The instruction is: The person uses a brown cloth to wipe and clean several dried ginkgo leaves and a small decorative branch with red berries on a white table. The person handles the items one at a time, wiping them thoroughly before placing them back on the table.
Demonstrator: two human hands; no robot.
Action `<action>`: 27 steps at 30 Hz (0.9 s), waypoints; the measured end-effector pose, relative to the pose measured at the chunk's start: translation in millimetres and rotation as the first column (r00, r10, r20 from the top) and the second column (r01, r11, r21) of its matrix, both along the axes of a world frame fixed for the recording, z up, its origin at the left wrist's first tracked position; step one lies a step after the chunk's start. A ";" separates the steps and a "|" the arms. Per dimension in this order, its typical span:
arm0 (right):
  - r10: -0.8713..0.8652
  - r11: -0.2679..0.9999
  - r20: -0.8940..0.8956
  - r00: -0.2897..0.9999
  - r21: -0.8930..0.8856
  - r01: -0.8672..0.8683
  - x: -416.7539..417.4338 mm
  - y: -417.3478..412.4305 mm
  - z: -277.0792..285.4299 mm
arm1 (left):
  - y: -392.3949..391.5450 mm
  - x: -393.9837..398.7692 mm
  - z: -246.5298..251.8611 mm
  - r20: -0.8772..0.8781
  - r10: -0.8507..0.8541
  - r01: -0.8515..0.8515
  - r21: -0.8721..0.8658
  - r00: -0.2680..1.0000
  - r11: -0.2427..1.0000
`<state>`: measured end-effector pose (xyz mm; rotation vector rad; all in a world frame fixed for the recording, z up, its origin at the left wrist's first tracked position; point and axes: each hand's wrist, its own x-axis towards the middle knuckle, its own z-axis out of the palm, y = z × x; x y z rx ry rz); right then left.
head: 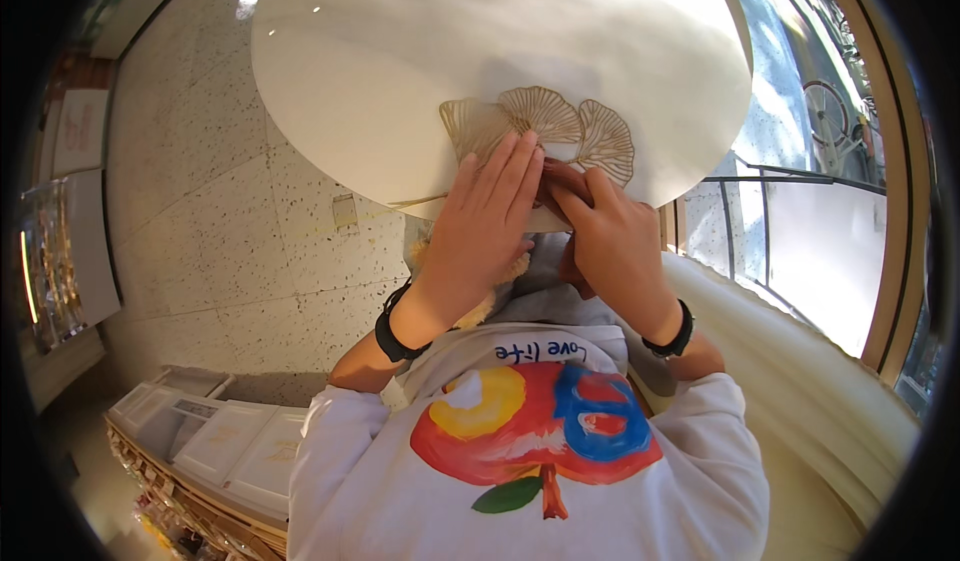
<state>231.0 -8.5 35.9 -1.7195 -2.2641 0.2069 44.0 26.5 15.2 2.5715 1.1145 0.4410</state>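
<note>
On a round white table lies a golden openwork piece shaped like several ginkgo leaves. My left hand rests flat over the lower left of this piece, fingers stretched out toward its middle. Beside it, my right hand has its fingers bent around a reddish-brown cloth-like piece at the lower edge of the leaves. Part of that brown piece also shows below my right palm. Thin golden strands stick out to the left from under my left hand. Both hands hide the lower part of the openwork.
The table's near rim is just before my body. White boxes stand on a shelf at lower left. Speckled floor tiles stretch along the left. A cream curtain and a wood-framed window are on the right.
</note>
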 end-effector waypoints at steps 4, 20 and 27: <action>-0.016 1.000 0.004 1.000 0.004 0.016 4.8 1.5 0.1 | 6.4 12.3 -27.5 -0.065 0.021 -0.009 0.181 0.998 0.983; -0.273 0.962 -0.012 0.962 -0.002 0.273 54.2 3.1 21.1 | 5.1 15.9 -13.2 -0.126 0.023 -0.007 0.126 0.992 0.992; -0.135 0.991 0.024 0.991 0.023 0.135 29.8 1.1 -2.7 | 0.8 45.4 -23.2 -0.160 0.015 0.024 0.240 0.987 0.970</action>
